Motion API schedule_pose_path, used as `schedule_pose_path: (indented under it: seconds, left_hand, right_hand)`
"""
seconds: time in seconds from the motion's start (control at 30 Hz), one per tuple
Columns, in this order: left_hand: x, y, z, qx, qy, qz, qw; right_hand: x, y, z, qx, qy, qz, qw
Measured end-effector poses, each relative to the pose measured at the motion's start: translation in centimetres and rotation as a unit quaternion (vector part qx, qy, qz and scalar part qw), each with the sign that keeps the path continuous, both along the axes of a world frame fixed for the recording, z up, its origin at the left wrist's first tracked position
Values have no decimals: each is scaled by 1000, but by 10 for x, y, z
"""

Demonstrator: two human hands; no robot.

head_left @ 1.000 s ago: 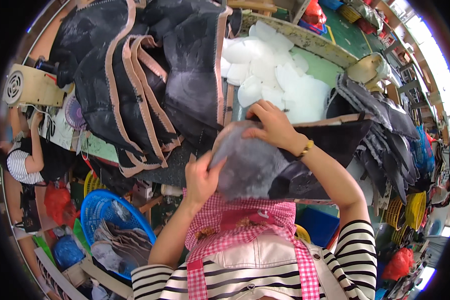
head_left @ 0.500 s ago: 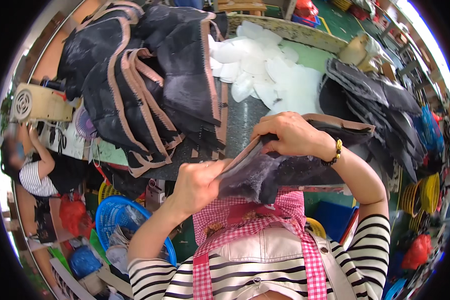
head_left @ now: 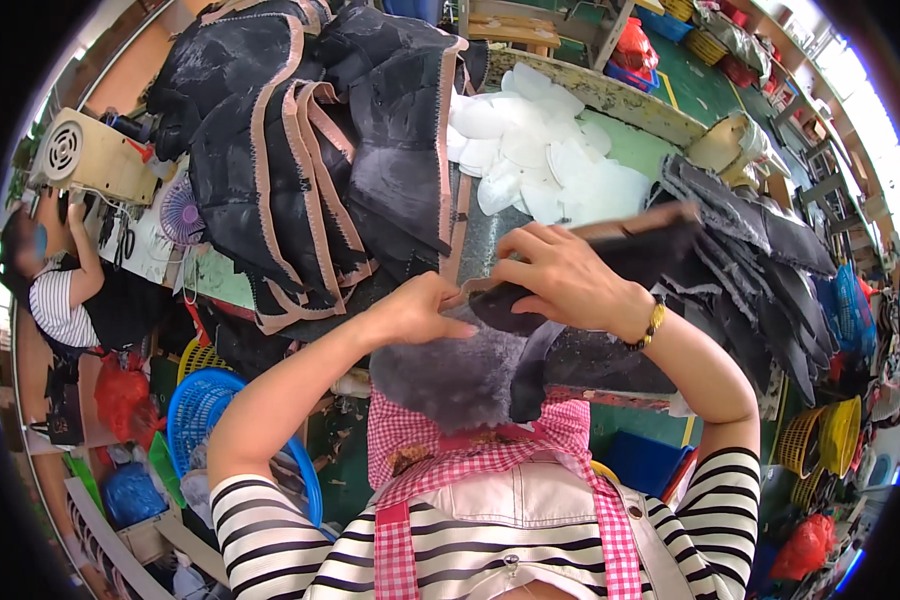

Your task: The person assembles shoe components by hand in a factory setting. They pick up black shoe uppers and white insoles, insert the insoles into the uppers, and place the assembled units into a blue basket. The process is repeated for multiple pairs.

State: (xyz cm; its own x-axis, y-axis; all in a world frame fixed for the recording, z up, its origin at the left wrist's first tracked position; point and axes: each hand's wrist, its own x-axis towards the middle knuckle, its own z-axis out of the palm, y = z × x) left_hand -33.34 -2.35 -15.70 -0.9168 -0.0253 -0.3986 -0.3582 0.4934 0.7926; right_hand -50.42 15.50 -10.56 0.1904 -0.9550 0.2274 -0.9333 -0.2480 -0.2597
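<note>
Both my hands work on a black shoe-upper-like piece (head_left: 455, 375) with grey fuzzy lining and a tan zigzag-cut edge strip. My left hand (head_left: 418, 312) is closed at the piece's left end, thumb over the lining and fingers at the tan edge. My right hand (head_left: 575, 283) grips the piece's folded upper part from above, its fingers curled over the edge. The far right end of the piece is smeared by motion. The lining hangs down in front of my checked apron.
A heap of black pieces with tan edges (head_left: 240, 180) lies on the bench to the left. White oval sheets (head_left: 530, 150) are spread at the middle back. Stacked grey-black fuzzy pieces (head_left: 750, 250) lie to the right. A blue basket (head_left: 192, 415) stands lower left; a person works far left.
The piece has turned and opened so more grey lining faces up. My left hand has risen and shifted right, its thumb now over the lining. My right hand has moved slightly down.
</note>
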Motion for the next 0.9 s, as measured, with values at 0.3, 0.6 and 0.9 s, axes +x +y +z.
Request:
schedule_pose_path:
  seconds: [0.3, 0.6, 0.9]
  left_hand:
    - [0, 8, 5, -10, -38, 39, 998]
    - [14, 19, 11, -27, 30, 53, 998]
    - [58, 37, -3, 98, 81, 185, 974]
  right_hand:
    - [-5, 4, -3, 151, 1, 13, 988]
    - [-30, -54, -4, 484, -134, 138, 854]
    - [-6, -65, -32, 388, -13, -42, 920]
